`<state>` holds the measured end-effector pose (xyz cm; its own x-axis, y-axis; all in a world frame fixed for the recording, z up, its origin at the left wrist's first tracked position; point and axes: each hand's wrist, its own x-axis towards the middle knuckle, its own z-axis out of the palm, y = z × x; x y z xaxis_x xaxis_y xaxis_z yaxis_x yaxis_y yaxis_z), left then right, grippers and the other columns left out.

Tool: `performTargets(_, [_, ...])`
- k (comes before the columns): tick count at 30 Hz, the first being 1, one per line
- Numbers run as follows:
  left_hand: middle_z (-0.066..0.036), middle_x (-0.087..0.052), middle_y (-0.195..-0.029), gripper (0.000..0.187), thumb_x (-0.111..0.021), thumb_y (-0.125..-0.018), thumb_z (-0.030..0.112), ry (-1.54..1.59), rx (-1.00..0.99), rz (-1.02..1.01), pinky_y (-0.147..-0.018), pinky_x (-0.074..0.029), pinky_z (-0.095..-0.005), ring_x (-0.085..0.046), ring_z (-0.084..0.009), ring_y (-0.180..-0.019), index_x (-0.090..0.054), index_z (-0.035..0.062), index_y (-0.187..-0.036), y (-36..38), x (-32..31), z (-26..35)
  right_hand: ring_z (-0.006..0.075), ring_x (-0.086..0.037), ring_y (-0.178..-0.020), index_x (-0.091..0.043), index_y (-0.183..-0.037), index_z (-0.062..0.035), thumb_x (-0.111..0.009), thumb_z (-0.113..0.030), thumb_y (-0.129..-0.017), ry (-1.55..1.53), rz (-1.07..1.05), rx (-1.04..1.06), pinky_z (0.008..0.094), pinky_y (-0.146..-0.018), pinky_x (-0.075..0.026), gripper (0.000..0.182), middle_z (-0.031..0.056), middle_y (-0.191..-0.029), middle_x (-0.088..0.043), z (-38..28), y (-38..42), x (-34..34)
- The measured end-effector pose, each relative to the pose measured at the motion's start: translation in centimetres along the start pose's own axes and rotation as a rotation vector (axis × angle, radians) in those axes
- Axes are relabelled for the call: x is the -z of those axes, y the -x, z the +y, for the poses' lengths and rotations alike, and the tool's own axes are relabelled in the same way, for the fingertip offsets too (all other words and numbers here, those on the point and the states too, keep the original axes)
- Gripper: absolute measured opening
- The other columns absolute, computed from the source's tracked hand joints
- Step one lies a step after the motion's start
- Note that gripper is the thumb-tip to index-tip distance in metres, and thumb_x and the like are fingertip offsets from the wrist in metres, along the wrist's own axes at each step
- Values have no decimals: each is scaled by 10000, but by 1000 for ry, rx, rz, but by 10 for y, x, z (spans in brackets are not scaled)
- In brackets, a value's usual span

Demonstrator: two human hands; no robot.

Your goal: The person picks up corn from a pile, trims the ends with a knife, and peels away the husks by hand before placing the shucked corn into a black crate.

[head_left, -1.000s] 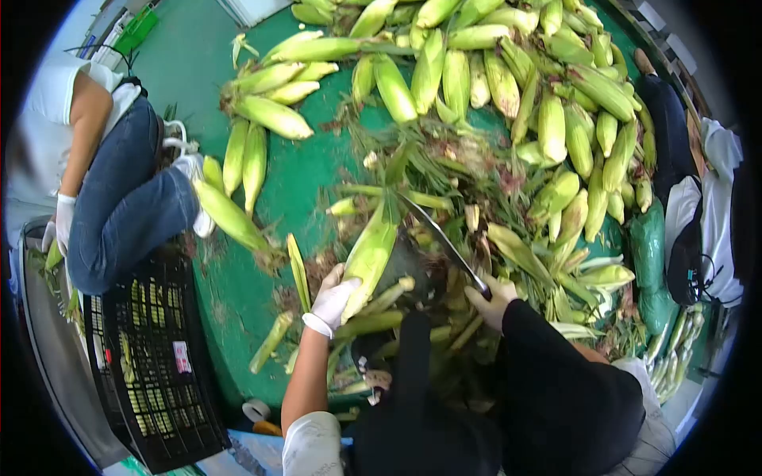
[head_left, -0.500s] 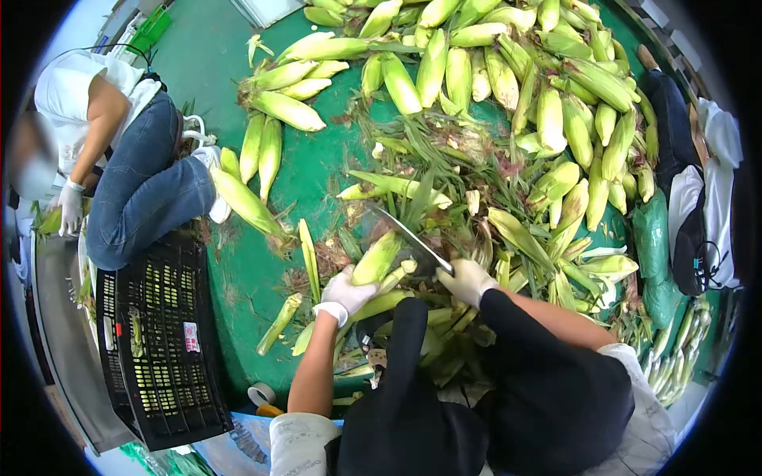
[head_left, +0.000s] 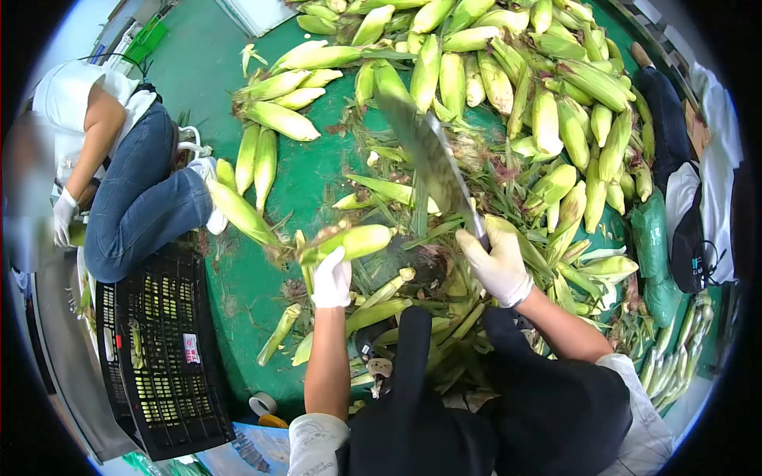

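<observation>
Pale green husk wraps the ear of corn [head_left: 367,240] that we see almost at the dial's centre, lying near level with one end towards three o'clock. The left hand [head_left: 331,282], white-gloved, comes from seven o'clock, its grip closed around the ear's nine-o'clock half. At three o'clock the right hand [head_left: 500,258] has its grip wrapped around the handle of a knife [head_left: 454,163], blade rising towards eleven.

We judge the ear firm and fairly light, sturdy inside but slick-skinned, with outer leaves that may slide under a glove. We would take it around the thick middle or the nine-o'clock end, keeping fingers clear of the blade.

Motion smears the blade, so we cannot place its tip. The right palm covers most of the handle, and the ear hides some left fingers. Towards one o'clock, the frame cuts off the corn heap [head_left: 548,119].
</observation>
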<state>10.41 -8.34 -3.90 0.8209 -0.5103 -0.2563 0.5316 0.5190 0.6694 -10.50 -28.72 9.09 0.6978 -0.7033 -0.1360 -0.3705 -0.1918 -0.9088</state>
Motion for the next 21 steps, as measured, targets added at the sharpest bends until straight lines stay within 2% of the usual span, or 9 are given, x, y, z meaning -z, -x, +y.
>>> performTargets(2, [-121, -546, -1284, 562, -587, -739, -126, 212, 82, -18, -1093, -348, -418, -474, -281, -1249, -490, 21, -1273, 18, 30, -5, 141, -414, -481, -560, -801, 14, -641, -256, -885, -71, 40, 17, 300, -492, -377, 294, 100, -541, -460, -14, 1, -7])
performTargets(4, [-127, -545, -1289, 554, -586, -738, -121, 181, 159, 1, -1096, -344, -425, -474, -286, -1251, -495, 10, -1269, 24, 63, -9, 99, -388, -511, -551, -844, 0, -618, -198, -899, -460, 73, 111, 263, -497, -359, 216, 74, -578, -466, -15, 7, -23])
performTargets(7, [-142, -553, -1285, 571, -595, -714, -109, 126, 271, 44, -1101, -335, -444, -474, -304, -1255, -499, -12, -1269, 31, 96, -10, 230, -609, -595, -593, -885, 11, -599, -213, -892, 13, -30, 144, 351, -589, -477, 224, 138, -636, -596, 54, 24, -60])
performTargets(9, [-198, -503, -1331, 626, -626, -698, -36, -28, 227, 12, -1129, -303, -442, -437, -325, -1290, -454, -47, -1300, 36, 96, -6, 307, -656, -661, -617, -861, 21, -604, -300, -870, 316, -427, -369, 401, -642, -508, 321, 171, -651, -623, 97, 23, -75])
performTargets(12, [-189, -499, -1340, 675, -609, -657, -57, 133, 210, 2, -1136, -290, -452, -421, -327, -1304, -458, -11, -1313, 40, 81, 6, 212, -594, -481, -630, -774, 29, -601, -395, -854, -131, -329, -743, 352, -498, -484, 433, 122, -604, -607, 114, 33, -76])
performTargets(17, [-189, -509, -1327, 655, -628, -661, -26, 135, 161, -232, -1134, -291, -456, -432, -336, -1289, -469, -14, -1297, 9, -2, 10, 211, -603, -525, -636, -787, 40, -587, -466, -862, 31, -500, -771, 362, -496, -472, 513, 115, -584, -583, 120, 49, -41])
performTargets(19, [-179, -525, -1309, 548, -623, -769, 72, 129, 326, -280, -1121, -308, -460, -460, -321, -1262, -474, -16, -1289, -32, -51, -11, 262, -665, -636, -673, -827, 19, -504, -555, -849, 113, -557, -599, 376, -593, -508, 599, 175, -674, -646, 142, 66, -37])
performTargets(20, [-172, -518, -1318, 525, -608, -812, 148, 55, 387, -287, -1101, -329, -458, -465, -312, -1256, -470, -9, -1295, -54, -89, -25, 135, -539, -504, -619, -685, 0, -597, -434, -873, 70, -522, -637, 307, -501, -437, 474, 58, -565, -571, 123, 66, -28])
performTargets(21, [-165, -511, -1327, 514, -593, -856, 223, -22, 444, -285, -1082, -350, -456, -470, -304, -1250, -466, -2, -1300, -77, -130, -43, 134, -543, -503, -617, -687, 6, -611, -414, -867, 97, -530, -599, 299, -499, -434, 457, 61, -568, -573, 135, 67, -31])
